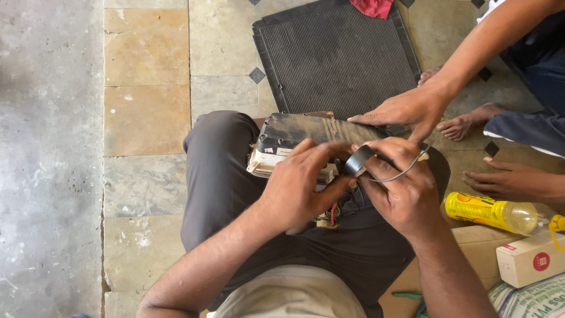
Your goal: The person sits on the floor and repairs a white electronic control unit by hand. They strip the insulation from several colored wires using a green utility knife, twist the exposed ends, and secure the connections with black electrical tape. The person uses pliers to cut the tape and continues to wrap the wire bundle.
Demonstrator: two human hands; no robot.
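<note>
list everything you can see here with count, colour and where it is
roll of black tape: 1, black, pinched in the right hand
dusty black device casing: 1, black, on the lap
thin grey wire: 1, grey, over the right hand
ribbed black mat: 1, black, floor above
red cloth: 1, red, top edge
yellow plastic bottle: 1, yellow, lying at right
small white box: 1, white, lower right
co-worker's hand: 1, resting on casing
left hand: 1, touching tape
right hand: 1, holding tape
</note>
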